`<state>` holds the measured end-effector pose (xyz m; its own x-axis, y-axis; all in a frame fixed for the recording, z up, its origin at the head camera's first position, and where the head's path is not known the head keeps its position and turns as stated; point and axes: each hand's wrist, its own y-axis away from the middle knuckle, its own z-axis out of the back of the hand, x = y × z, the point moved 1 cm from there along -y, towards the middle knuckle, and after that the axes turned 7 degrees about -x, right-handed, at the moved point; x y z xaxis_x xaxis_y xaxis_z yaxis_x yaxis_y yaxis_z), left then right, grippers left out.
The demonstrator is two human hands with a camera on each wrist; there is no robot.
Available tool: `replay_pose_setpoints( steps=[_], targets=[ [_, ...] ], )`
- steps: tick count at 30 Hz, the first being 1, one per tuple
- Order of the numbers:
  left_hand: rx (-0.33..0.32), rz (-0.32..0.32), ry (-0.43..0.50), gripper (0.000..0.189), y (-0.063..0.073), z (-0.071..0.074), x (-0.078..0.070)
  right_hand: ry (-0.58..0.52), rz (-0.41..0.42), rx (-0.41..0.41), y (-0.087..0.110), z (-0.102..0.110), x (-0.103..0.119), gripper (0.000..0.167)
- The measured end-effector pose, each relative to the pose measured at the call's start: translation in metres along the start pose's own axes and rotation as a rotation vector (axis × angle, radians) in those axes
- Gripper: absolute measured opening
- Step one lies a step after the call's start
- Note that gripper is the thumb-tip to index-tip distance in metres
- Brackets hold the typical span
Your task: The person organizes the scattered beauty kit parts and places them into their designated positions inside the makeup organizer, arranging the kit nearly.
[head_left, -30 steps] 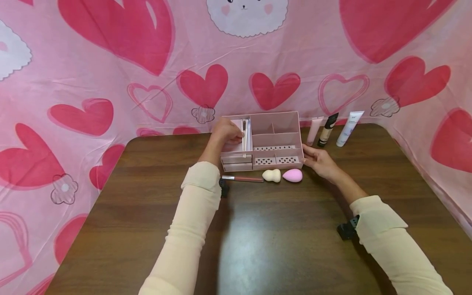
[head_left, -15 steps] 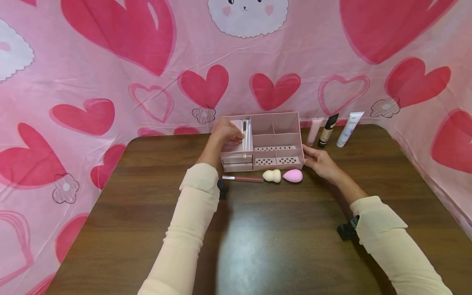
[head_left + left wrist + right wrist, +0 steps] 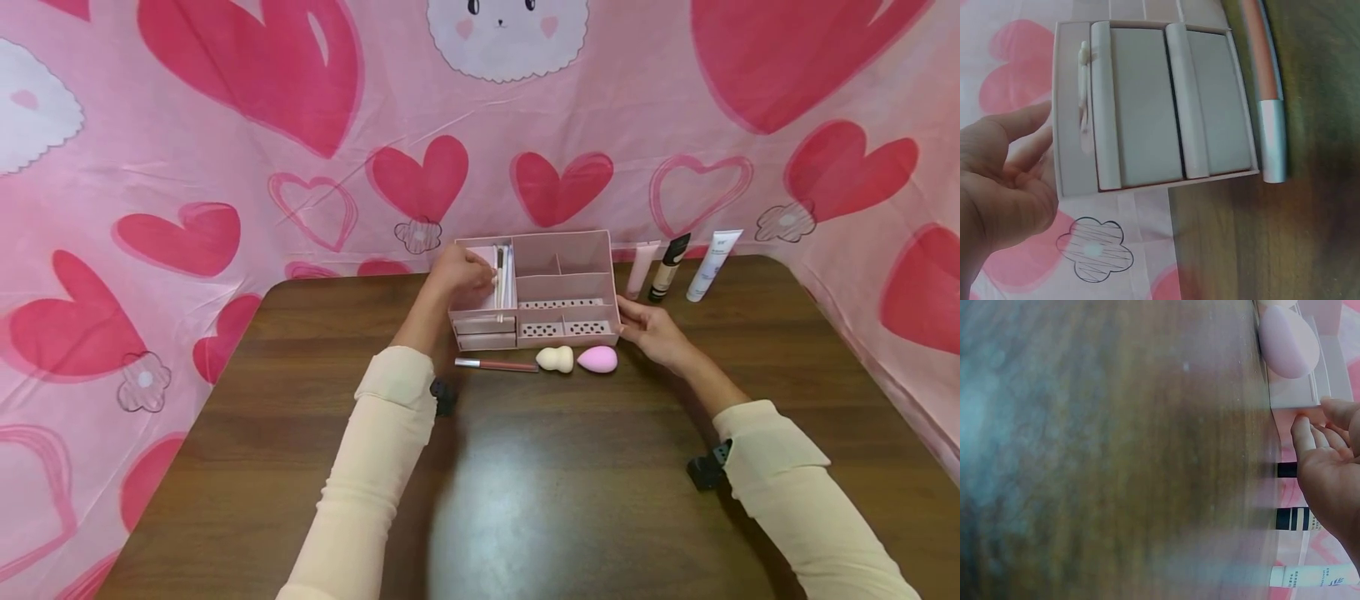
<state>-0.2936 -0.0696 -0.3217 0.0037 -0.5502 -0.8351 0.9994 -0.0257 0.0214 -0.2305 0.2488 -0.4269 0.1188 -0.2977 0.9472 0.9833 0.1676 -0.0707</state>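
Note:
A pink makeup organizer [image 3: 562, 265] with several compartments stands at the back of the table. Into its left compartment reaches my left hand [image 3: 459, 273], fingertips pinching at a slim brush-like stick [image 3: 500, 287] with a dark end. More slim pale sticks [image 3: 509, 279] lie right beside it. In the left wrist view, the organizer's front panel [image 3: 1072, 162] hides the left fingertips. My right hand [image 3: 654, 332] rests its fingers against the organizer's right side wall. The right wrist view shows these fingers [image 3: 1304, 434] touching the wall near the front corner.
Before the organizer lie a lip gloss tube [image 3: 498, 365], a cream makeup sponge [image 3: 555, 359] and a pink sponge [image 3: 597, 359]. To its right stand a pink tube [image 3: 641, 271], a black-capped foundation tube [image 3: 667, 268] and a white tube [image 3: 712, 267]. A heart-patterned cloth [image 3: 420, 75] hangs behind.
The left forearm and sleeve have shifted slightly leftward while the left hand stays at the compartment. The right hand and organizer hold their places; the head view has tilted slightly.

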Motion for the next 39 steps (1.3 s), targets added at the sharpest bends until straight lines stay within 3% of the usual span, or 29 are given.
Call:
replay_pose_setpoints(
  steps=[2, 6, 10, 13, 15, 19, 25, 32, 39],
  targets=[
    [-0.055, -0.066, -0.034, 0.024, 0.002, 0.001, 0.002, 0.003, 0.001, -0.001, 0.000, 0.001, -0.001, 0.059],
    [-0.158, -0.135, 0.056, 0.023, 0.007, 0.003, 0.008, 0.013, 0.003, -0.001, 0.000, 0.002, -0.003, 0.059],
    [-0.305, -0.218, 0.054, 0.026, 0.015, 0.008, 0.018, 0.018, 0.003, -0.002, 0.000, 0.002, -0.003, 0.059],
    [-0.355, -0.227, 0.104, 0.034, 0.022, 0.011, 0.027, 0.019, 0.002, -0.007, 0.000, 0.002, -0.002, 0.060],
    [-0.324, -0.202, 0.190, 0.041, 0.025, 0.011, 0.034, 0.019, 0.001, -0.006, 0.000, 0.002, -0.001, 0.060],
    [-0.165, -0.088, 0.371, 0.057, 0.029, 0.010, 0.049, 0.015, -0.008, 0.001, 0.000, 0.002, 0.000, 0.061],
    [0.023, -0.025, 0.508, 0.063, 0.029, 0.007, 0.067, 0.020, -0.006, 0.005, 0.000, 0.001, 0.000, 0.060],
    [0.155, -0.057, 0.767, 0.073, 0.028, 0.005, 0.084, 0.029, -0.010, 0.000, 0.000, 0.000, 0.000, 0.060],
    [0.192, -0.079, 0.867, 0.074, 0.028, 0.003, 0.094, 0.036, -0.008, -0.005, 0.000, -0.001, 0.001, 0.059]
  ],
)
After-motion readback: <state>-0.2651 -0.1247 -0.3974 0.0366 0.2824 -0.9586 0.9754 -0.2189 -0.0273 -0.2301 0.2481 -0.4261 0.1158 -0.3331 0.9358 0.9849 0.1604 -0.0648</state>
